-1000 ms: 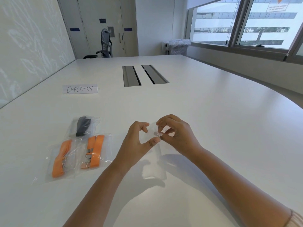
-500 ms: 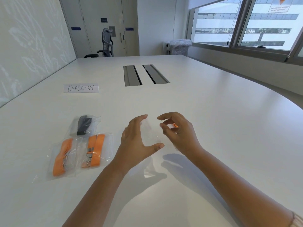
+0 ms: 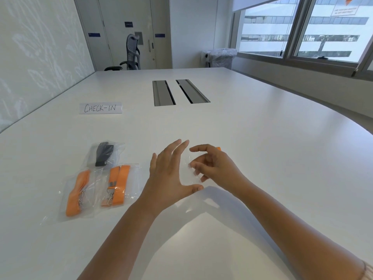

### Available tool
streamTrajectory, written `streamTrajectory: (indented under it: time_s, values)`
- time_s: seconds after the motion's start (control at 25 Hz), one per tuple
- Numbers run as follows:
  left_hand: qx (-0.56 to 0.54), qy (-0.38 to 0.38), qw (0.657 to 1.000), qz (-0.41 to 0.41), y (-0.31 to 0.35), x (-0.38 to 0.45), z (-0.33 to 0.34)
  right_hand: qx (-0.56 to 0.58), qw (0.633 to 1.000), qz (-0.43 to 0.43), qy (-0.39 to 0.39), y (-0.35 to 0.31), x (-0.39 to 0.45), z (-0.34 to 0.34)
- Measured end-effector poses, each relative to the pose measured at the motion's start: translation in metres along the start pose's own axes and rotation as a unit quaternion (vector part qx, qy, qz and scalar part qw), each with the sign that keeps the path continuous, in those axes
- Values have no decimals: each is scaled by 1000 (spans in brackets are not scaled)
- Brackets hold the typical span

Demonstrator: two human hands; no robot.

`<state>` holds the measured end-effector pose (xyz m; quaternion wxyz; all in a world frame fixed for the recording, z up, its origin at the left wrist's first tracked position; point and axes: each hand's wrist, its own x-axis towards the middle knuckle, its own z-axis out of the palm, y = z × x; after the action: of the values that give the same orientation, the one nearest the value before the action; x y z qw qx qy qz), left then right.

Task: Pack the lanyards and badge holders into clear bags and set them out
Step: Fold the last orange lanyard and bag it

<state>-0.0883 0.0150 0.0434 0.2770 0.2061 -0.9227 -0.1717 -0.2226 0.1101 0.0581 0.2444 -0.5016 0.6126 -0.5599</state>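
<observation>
from your head camera, you have both hands raised just above the white table (image 3: pixel 262 138), working a clear bag (image 3: pixel 188 174) between them. your left hand (image 3: pixel 167 178) is spread wide, fingers straight and thumb stretched out low, so the bag's film seems braced across that span; it looks like you hold it this way to keep the mouth taut and open. your right hand (image 3: pixel 212 166) has its fingers curled, and the tips appear to pinch the bag's edge, though the film is so transparent that you cannot be sure exactly where the contact lies. a sliver of orange (image 3: pixel 218 148) peeks out behind your right knuckles; it is probably a lanyard waiting to go in, but too little shows to tell.

off to your left, three packed bags lie flat on the table, close together: one with a black lanyard (image 3: pixel 104 154) farther from you, and two with orange lanyards (image 3: pixel 77 194) (image 3: pixel 118 184) nearer, their metal clips visible. they sit below the handwritten check-in sign (image 3: pixel 100 108), which suggests you are laying finished bags out there. so the job looks partly done, with this bag next to fill.
</observation>
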Motion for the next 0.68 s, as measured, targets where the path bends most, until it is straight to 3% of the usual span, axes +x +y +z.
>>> streamTrajectory:
  time_s: [0.16,0.36,0.48,0.68]
  values:
    - [20,-23,999,15,-2,0,3,23,999,20,-19,-2,0,-1]
    - [-64,-25,998,-5,3,-1,1,178,981,71,-22,-2,0,-2]
    - [-132,-19,991,-22,4,-1,0,108,991,76,-22,-1,0,-1]
    - [-36,-46,998,19,2,0,5,107,988,100,-45,-3,-1,1]
